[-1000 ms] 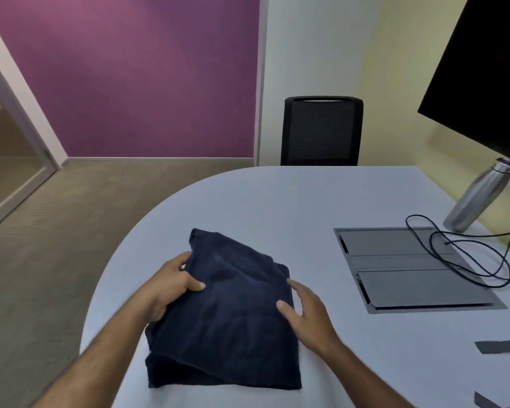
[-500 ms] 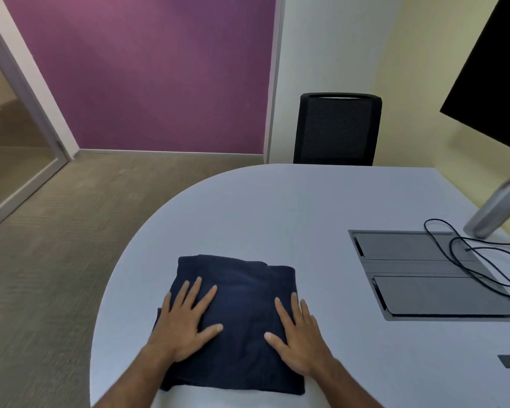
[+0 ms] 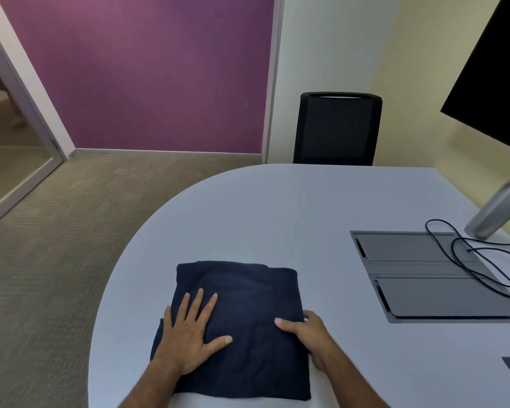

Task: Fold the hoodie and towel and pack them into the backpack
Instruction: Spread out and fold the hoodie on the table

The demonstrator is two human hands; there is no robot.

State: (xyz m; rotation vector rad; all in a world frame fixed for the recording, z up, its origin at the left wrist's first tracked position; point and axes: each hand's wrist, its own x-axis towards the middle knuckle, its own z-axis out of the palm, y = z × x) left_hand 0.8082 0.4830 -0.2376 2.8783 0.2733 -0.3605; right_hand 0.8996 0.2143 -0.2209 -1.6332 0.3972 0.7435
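A dark navy towel (image 3: 248, 290), folded into a rough square, lies flat near the front left curve of the white table (image 3: 277, 207). My left hand (image 3: 189, 334) presses flat on the towel's left half with its fingers spread. My right hand (image 3: 309, 337) is at the towel's right edge, thumb on top and fingers curled round the edge. No hoodie or backpack is in view.
A grey cable hatch (image 3: 418, 275) is set into the table at the right, with a looped black cable (image 3: 460, 254) across it. A steel bottle (image 3: 498, 207) stands at the far right under a black screen (image 3: 498, 69). A black chair (image 3: 336, 128) stands behind the table.
The towel went from being handled to lying flat under both palms. Since then my right hand has slid to the right edge and taken hold of it.
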